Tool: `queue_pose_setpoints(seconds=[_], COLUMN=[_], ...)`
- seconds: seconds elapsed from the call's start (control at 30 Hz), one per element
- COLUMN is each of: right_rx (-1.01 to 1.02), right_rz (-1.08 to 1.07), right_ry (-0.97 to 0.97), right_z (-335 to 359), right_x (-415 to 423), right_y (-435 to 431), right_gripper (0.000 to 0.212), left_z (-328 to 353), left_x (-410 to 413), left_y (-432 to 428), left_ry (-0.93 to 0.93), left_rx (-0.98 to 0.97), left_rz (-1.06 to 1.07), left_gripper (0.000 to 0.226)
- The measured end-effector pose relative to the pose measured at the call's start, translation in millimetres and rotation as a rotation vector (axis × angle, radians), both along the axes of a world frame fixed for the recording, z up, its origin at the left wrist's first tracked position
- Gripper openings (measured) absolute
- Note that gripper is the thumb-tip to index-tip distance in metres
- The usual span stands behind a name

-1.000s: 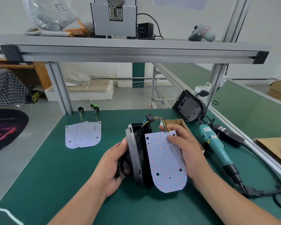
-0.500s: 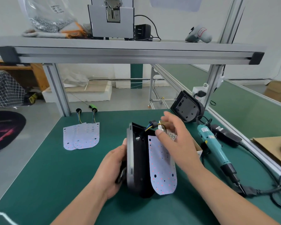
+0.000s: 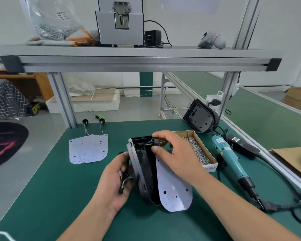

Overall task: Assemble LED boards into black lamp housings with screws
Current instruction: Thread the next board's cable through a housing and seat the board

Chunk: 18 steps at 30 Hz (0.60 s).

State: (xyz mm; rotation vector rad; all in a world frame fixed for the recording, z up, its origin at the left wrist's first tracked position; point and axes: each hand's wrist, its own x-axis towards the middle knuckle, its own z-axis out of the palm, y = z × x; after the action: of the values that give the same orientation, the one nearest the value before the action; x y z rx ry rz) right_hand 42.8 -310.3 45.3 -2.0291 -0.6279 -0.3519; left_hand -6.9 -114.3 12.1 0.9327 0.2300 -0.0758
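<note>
The left grip (image 3: 116, 180), a bare hand reaching in from below with the forearm angled up and to the right, is clenched round the back of the black lamp housing (image 3: 144, 171). Its thumb lies along the housing's near edge and its curled fingers wrap a black loop on the rear. The housing stands on its edge on the green worktop (image 3: 50, 188), open side turned toward the right grip (image 3: 174, 153). That hand comes in from the lower right with the wrist raised. Forefinger and thumb pinch the black grommet (image 3: 155, 141) on the coloured wires at the housing's top end, and the other fingers fan loosely outward. Directly under this grip the LED board (image 3: 174, 192) leans against the housing's open face, its rounded end on the worktop. A few grey characters are printed on it, too blurred to read with certainty. Just beyond the right grip's knuckles sits a cardboard box of screws (image 3: 196, 150), whose near end wall bears the word "LANCER". Further right lies a teal electric screwdriver (image 3: 228, 157) with a small white label that is illegible. Up and to the right of the right grip a second housing (image 3: 200, 117) leans at the worktop's far edge. Well to the left of the left grip two spare LED boards (image 3: 89, 148) lie flat and overlapping.
</note>
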Motion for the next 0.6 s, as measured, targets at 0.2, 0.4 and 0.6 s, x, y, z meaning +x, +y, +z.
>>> queue_pose_setpoints(seconds=[0.2,0.4,0.6], right_rx=[0.070,-0.004,-0.006], right_rz=[0.027,0.028,0.040], right_ry=[0.028,0.032,0.087], right_z=[3.3,4.3,6.0], right_x=[3.6,2.4,-1.4], right_y=[10.0,11.0,11.1], right_gripper=[0.027,0.021,0.024], left_z=[4.3,3.8,3.4], left_x=[-3.1,-5.9,-7.1], left_y=[1.4,2.0,-2.5], left_ry=[-0.037,-0.124,-0.159], left_rx=[-0.068,-0.132,-0.007], left_rz=[0.011,-0.024,-0.001], left_gripper=[0.041,0.028,0.051])
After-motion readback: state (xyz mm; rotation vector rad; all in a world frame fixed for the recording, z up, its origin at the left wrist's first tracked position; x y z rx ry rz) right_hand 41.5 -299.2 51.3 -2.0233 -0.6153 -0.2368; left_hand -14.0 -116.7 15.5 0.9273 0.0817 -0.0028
